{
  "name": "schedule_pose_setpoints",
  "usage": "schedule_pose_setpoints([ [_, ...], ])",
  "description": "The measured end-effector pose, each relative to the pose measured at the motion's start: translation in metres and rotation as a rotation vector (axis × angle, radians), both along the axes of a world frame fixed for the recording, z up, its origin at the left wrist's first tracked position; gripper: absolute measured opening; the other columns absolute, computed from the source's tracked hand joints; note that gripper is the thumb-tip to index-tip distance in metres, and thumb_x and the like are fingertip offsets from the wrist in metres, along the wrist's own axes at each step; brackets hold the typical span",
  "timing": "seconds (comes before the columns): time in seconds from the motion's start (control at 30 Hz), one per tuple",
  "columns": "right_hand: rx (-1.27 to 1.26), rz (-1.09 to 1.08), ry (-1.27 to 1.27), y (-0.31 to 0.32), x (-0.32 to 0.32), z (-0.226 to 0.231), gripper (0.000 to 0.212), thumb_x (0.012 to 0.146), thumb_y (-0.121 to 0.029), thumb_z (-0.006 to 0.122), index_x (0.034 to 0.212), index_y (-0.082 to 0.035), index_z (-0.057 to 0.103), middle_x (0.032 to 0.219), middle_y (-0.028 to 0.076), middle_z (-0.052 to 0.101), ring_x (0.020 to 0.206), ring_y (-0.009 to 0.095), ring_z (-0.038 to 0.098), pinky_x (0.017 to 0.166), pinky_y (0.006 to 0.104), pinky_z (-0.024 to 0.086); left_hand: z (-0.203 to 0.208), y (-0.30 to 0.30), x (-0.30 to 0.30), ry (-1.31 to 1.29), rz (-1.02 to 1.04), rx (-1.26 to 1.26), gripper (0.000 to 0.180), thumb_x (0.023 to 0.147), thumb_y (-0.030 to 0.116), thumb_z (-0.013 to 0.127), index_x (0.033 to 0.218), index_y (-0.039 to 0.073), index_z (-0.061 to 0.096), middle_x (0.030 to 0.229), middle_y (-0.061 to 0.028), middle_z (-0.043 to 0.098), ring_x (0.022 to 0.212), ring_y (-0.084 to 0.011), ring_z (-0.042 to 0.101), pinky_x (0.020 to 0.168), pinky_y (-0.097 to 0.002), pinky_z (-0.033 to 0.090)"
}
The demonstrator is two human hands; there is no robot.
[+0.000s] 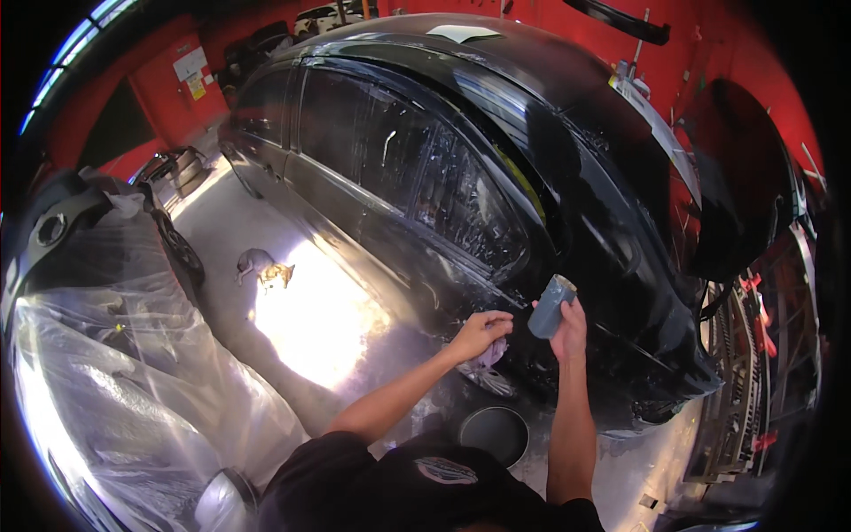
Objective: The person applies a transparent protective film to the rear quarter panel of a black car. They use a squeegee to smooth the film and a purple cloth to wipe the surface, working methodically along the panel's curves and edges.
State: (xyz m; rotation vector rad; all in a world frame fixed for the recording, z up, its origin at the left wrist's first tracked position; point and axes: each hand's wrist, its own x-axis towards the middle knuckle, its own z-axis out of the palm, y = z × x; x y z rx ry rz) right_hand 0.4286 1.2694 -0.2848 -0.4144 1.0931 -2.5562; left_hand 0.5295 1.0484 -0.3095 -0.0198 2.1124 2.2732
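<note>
My right hand [570, 330] grips a sanding block [550, 309] wrapped in blue-grey sheet, its tan end showing at the top. The block is tilted, held up in front of the black car [612, 266]. To its left, my left hand [480, 337] is closed on a crumpled purplish cloth [493, 354], which hangs below the fingers. A gap separates the two hands. Wet streaks and whitish residue mark the car's rear side window [461, 195] and the panel beneath it. Below my hands, a wheel [487, 379] is partly hidden by the cloth and my left hand.
A round black bucket [494, 434] stands on the floor close to me. Clear plastic sheeting [133, 372] covers another vehicle at left. A small animal [266, 269] lies beside a bright sunlit patch. A raised dark panel [740, 177] and metal racks [740, 381] are at right.
</note>
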Motion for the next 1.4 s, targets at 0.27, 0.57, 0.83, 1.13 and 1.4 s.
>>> schedule_pose_setpoints([
  [0.27, 0.230, 0.049, 0.084, 0.005, 0.014, 0.024, 0.080, 0.089, -0.021, 0.086, 0.156, 0.006, 0.051, 0.142, 0.014, 0.068, 0.133, 0.025, 0.066, 0.120, 0.0385, 0.047, 0.016, 0.023, -0.028, 0.132, -0.187, 0.247, 0.045, 0.107, 0.019, 0.075, 0.144, -0.005, 0.067, 0.128, -0.0133, 0.077, 0.119, -0.0178, 0.070, 0.105, -0.0340, 0.055],
  [0.57, 0.315, 0.026, 0.090, -0.001, 0.032, 0.021, 0.095, 0.082, -0.024, 0.089, 0.162, 0.006, 0.047, 0.149, 0.013, 0.065, 0.137, 0.026, 0.063, 0.123, 0.0393, 0.044, 0.019, -0.002, -0.021, 0.151, -0.233, 0.220, 0.050, 0.103, 0.015, 0.079, 0.147, -0.004, 0.066, 0.122, -0.0105, 0.077, 0.112, -0.0131, 0.068, 0.099, -0.0319, 0.056],
  [0.83, 0.309, 0.081, 0.071, -0.002, 0.048, 0.036, 0.078, 0.087, -0.016, 0.082, 0.154, 0.011, 0.053, 0.156, 0.014, 0.058, 0.145, 0.027, 0.056, 0.126, 0.0388, 0.038, 0.035, 0.005, -0.003, 0.121, -0.161, 0.213, 0.041, 0.100, 0.014, 0.080, 0.135, -0.005, 0.072, 0.119, -0.0103, 0.078, 0.111, -0.0160, 0.069, 0.098, -0.0334, 0.056],
  [1.13, 0.473, 0.266, 0.180, 0.031, 0.007, 0.030, 0.046, 0.101, -0.017, 0.072, 0.138, 0.010, 0.069, 0.164, 0.019, 0.047, 0.151, 0.025, 0.046, 0.126, 0.0367, 0.033, 0.050, 0.054, 0.014, 0.054, 0.109, 0.444, 0.040, 0.097, 0.013, 0.085, 0.131, -0.002, 0.070, 0.115, -0.0065, 0.076, 0.103, -0.0120, 0.071, 0.091, -0.0293, 0.058],
  [1.4, 0.659, 0.095, 0.636, 0.029, 0.025, 0.049, 0.061, 0.101, -0.017, 0.076, 0.159, -0.010, 0.056, 0.163, 0.034, 0.045, 0.143, 0.037, 0.059, 0.113, 0.0400, 0.050, 0.027, 0.103, 0.049, -0.057, 0.816, 0.416, 0.025, 0.094, 0.013, 0.087, 0.106, 0.000, 0.070, 0.092, -0.0071, 0.074, 0.079, -0.0126, 0.071, 0.069, -0.0294, 0.056],
])
